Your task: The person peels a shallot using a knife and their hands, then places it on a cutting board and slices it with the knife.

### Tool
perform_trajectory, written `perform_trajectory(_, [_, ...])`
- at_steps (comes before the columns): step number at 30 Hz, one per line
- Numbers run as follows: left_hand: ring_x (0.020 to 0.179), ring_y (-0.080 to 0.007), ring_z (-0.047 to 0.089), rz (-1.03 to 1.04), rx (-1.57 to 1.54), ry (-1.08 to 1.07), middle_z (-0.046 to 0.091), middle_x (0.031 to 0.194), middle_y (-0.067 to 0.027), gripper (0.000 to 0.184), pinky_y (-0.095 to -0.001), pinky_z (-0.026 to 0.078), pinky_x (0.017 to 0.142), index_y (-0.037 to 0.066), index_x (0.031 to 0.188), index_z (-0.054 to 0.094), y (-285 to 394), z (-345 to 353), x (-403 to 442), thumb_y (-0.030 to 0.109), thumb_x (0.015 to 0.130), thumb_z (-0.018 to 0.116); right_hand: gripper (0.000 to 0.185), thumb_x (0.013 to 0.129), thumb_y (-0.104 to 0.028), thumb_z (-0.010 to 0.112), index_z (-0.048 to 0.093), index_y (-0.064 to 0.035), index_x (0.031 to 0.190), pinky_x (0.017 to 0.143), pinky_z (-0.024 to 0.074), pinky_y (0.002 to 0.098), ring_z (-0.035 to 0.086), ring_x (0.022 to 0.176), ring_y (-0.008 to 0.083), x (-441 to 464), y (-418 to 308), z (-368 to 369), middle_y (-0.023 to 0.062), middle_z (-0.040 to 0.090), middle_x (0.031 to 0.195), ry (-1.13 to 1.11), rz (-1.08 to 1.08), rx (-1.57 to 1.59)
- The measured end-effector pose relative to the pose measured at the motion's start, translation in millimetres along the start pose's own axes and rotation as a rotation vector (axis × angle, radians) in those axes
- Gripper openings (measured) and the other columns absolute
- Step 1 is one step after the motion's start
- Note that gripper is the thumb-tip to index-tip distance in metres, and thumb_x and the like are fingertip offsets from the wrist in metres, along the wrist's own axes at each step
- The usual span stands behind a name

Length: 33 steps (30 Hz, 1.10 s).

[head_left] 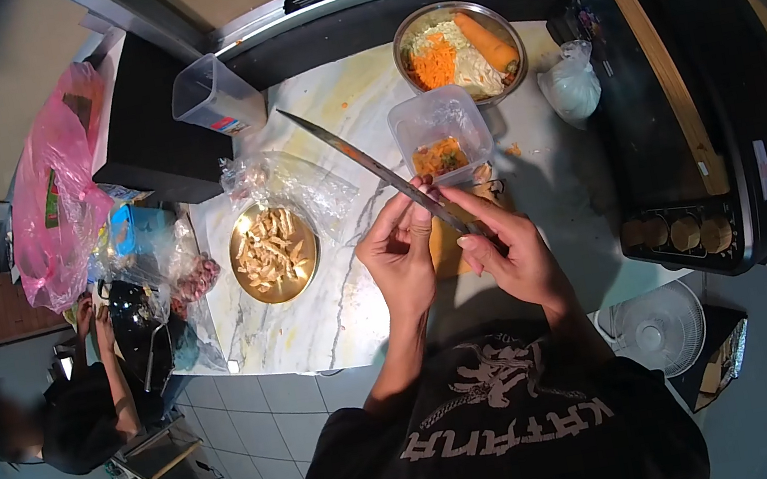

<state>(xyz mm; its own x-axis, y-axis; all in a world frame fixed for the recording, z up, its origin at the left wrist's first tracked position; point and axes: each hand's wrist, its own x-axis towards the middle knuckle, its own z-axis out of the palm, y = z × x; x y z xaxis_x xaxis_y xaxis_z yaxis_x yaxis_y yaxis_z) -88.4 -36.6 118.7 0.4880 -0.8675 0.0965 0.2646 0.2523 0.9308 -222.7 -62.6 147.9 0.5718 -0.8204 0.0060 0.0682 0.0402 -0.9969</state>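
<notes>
A long knife (354, 155) with orange bits on its blade slants up to the left over the counter. My right hand (516, 258) is closed round its handle end, mostly hidden by the fingers. My left hand (401, 252) pinches the blade near the handle. Below the hands lies a cutting board (450, 254), largely covered by them. Just beyond, a clear plastic tub (469, 113) contains orange shreds. Behind it, a metal bowl (399, 52) holds a whole carrot (484, 42), grated carrot (432, 61) and pale shreds.
A gold bowl (313, 270) of pale strips stands left, near a crumpled plastic bag (292, 179) and clear container (217, 95). A tied white bag (571, 86) sits beside the black oven (727, 111) on the right. Another person (83, 417) works at a wok (137, 331) far left.
</notes>
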Motion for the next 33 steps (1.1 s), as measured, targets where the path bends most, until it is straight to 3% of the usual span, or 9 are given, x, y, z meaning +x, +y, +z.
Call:
perform_trajectory(12, [0.089,-0.0133,0.062,-0.001,0.062,-0.015,0.064,0.104,-0.0145,0.026,-0.0218,0.049,0.075,-0.006,0.112,0.059,7,4,-3,-0.001,0.086,0.061,0.044,0.090,0.001,0.051,0.045,-0.0039,0.133,0.054,0.0387,0.0212,0.043,0.057,0.0067,0,9,-5,-0.0001,0.048,0.064,0.057,-0.056,-0.086])
perform_trajectory(15, [0.089,-0.0130,0.061,-0.003,0.075,-0.003,0.063,0.106,-0.0136,0.027,-0.0212,0.049,0.072,-0.005,0.113,0.059,4,3,-1,-0.001,0.086,0.061,0.045,0.090,0.000,0.052,0.045,-0.0047,0.134,0.055,0.0394,0.0217,0.044,0.057,0.0066,0,7,-3,-0.0001,0.048,0.064,0.098,-0.044,0.058])
perform_trajectory(21, [0.086,-0.0100,0.059,0.045,0.121,-0.005,0.064,0.107,-0.0126,0.024,-0.0178,0.045,0.065,-0.002,0.109,0.063,0,0,1,0.000,0.086,0.062,0.051,0.087,-0.001,0.055,0.042,-0.0074,0.136,0.055,0.0393,0.0220,0.043,0.058,0.0070,2,-3,-11,0.0028,0.055,0.075,-0.022,0.041,-0.075])
perform_trajectory(22, [0.086,-0.0100,0.059,0.043,0.121,-0.005,0.064,0.107,-0.0126,0.024,-0.0178,0.045,0.065,-0.002,0.109,0.063,0,-1,1,0.000,0.086,0.062,0.051,0.087,0.000,0.055,0.042,-0.0072,0.136,0.055,0.0391,0.0221,0.043,0.058,0.0070,4,-4,-10,0.0032,0.056,0.075,-0.033,0.018,-0.081])
perform_trajectory(24, [0.098,-0.0171,0.059,0.005,0.220,-0.031,0.062,0.112,-0.0153,0.026,-0.0295,0.049,0.083,-0.003,0.110,0.062,2,-3,0,0.008,0.087,0.063,0.051,0.087,0.000,0.055,0.042,-0.0070,0.136,0.055,0.0390,0.0222,0.042,0.058,0.0070,5,-3,-9,0.0037,0.056,0.076,-0.042,-0.006,-0.087])
perform_trajectory(25, [0.098,-0.0171,0.059,0.004,0.221,-0.032,0.062,0.112,-0.0153,0.026,-0.0295,0.049,0.083,-0.003,0.110,0.062,1,-3,0,0.008,0.087,0.063,0.050,0.087,0.000,0.055,0.043,-0.0066,0.135,0.055,0.0390,0.0222,0.042,0.058,0.0069,5,-2,-9,0.0033,0.056,0.075,-0.029,-0.024,-0.092])
perform_trajectory(27, [0.080,-0.0059,0.057,0.044,0.213,0.003,0.065,0.106,-0.0115,0.022,-0.0144,0.039,0.052,0.000,0.106,0.066,1,-1,1,0.000,0.085,0.064,0.050,0.087,0.001,0.055,0.044,-0.0061,0.135,0.055,0.0389,0.0222,0.043,0.058,0.0068,5,0,-8,0.0030,0.056,0.074,-0.017,-0.041,-0.096])
perform_trajectory(33, [0.078,-0.0056,0.057,-0.012,0.252,0.038,0.064,0.105,-0.0125,0.022,-0.0141,0.039,0.051,-0.002,0.106,0.065,1,-2,0,-0.001,0.084,0.063,0.047,0.088,0.001,0.054,0.045,-0.0046,0.134,0.055,0.0390,0.0210,0.043,0.058,0.0069,5,7,-11,0.0017,0.052,0.069,-0.006,-0.057,-0.084])
